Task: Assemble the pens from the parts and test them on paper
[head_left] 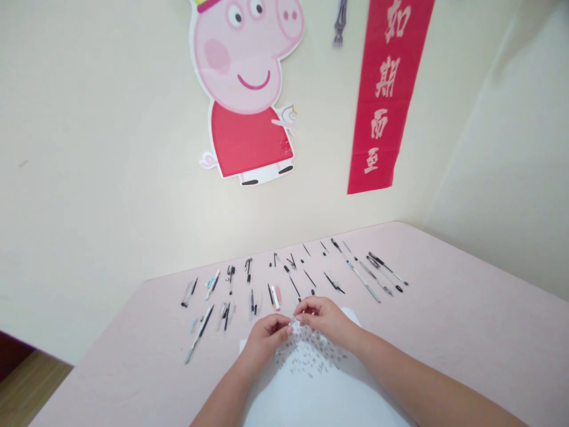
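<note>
My left hand [265,337] and my right hand [323,317] meet over a white sheet [311,391] on the pink table [466,332]. Both hands pinch a small clear pen part [294,321] between their fingertips. Several tiny dark pieces [311,356] lie scattered on the sheet just below my hands. Beyond my hands, pens and pen parts lie in rows: a pink-capped pen [276,296], a long grey pen [199,333] at the left, and black pens [386,270] at the right.
The table stands against a cream wall with a cartoon pig cut-out [249,89] and a red banner [386,95]. Wooden floor [26,385] shows past the table's left edge.
</note>
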Demonstrator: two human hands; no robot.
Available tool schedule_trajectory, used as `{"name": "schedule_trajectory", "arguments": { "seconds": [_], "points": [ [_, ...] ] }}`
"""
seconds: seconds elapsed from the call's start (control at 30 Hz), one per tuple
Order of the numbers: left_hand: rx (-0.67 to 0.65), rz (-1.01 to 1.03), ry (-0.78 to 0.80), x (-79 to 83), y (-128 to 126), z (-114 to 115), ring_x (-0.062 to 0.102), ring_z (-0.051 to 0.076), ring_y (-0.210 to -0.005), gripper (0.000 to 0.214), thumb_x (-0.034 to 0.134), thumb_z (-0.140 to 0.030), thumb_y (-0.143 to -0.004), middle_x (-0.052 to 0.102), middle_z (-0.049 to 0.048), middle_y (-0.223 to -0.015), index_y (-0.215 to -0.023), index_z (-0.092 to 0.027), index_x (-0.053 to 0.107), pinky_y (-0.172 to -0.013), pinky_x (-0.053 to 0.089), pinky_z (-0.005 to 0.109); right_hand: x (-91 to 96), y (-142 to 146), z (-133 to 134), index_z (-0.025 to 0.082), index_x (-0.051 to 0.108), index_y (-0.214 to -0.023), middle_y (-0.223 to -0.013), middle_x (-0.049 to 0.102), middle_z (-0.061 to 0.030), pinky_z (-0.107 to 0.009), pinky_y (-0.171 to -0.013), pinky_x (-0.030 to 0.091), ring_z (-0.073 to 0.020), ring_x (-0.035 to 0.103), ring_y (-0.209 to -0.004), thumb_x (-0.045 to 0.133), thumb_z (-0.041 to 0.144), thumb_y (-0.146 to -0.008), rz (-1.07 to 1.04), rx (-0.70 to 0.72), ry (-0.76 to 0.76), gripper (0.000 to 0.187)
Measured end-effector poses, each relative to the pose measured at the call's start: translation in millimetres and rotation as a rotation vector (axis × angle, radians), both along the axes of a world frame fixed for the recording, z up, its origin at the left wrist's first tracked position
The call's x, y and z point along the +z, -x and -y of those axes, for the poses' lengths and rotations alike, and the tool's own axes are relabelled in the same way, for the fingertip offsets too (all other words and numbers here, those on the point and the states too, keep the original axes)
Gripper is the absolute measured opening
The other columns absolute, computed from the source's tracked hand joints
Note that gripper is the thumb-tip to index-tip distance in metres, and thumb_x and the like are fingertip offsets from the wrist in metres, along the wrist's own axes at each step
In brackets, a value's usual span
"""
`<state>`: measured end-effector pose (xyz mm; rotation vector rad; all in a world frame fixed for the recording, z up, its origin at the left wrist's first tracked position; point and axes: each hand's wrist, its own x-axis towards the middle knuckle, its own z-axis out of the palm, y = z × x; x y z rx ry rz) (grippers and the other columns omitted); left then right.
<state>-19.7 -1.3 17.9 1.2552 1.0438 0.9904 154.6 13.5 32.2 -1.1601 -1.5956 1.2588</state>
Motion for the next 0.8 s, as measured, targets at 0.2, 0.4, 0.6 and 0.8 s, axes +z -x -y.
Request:
{"name": "schedule_trajectory", "arguments": {
  "seconds": [0.2,0.4,0.6,0.8],
  "points": [
    [-0.015,-0.016,-0.007,-0.4,1.1,-0.3,0.048,0.011,-0.057,0.029,0.076,-0.04,-0.057,0.061,0.0023,-0.06,-0.067,-0.013,0.069,-0.057,0.036,0.025,-4.1,2.2,1.6,0.016,0.068,-0.07,-0.066,0.062,-0.0008,-0.021,-0.056,0.039,-0.0106,0.052,-0.06,0.062,0.018,-0.068,0.121,-0.014,-0.158,0.006],
    [-0.022,-0.051,-0.036,-0.5,1.8,-0.4,0.051,0.013,-0.06,0.029,0.075,-0.04,-0.058,0.063,0.0038,-0.063,-0.067,-0.014,0.07,-0.06,0.04,0.026,-4.6,2.5,2.8,0.016,0.069,-0.07,-0.068,0.061,-0.0014,-0.02,-0.056,0.04,-0.0111,0.054,-0.064,0.063,0.017,-0.071,0.173,0.0,-0.259,0.006],
    [-0.025,-0.034,-0.054,-4.7,3.0,-1.2,0.051,0.013,-0.06,0.028,0.075,-0.039,-0.06,0.063,0.0036,-0.064,-0.07,-0.014,0.07,-0.06,0.039,0.026,2.0,-0.2,3.6,0.017,0.068,-0.07,-0.069,0.061,-0.0018,-0.02,-0.056,0.04,-0.0112,0.054,-0.064,0.062,0.019,-0.072,0.193,0.008,-0.271,0.006],
    [0.017,-0.017,-0.035,-3.0,2.4,-0.7,0.052,0.013,-0.06,0.03,0.075,-0.041,-0.058,0.063,0.0038,-0.065,-0.071,-0.014,0.07,-0.06,0.04,0.026,2.2,-6.3,-3.8,0.017,0.067,-0.074,-0.073,0.063,-0.003,-0.021,-0.057,0.042,-0.0117,0.055,-0.066,0.058,0.021,-0.076,0.23,-0.026,-0.306,0.01]
  ]
}}
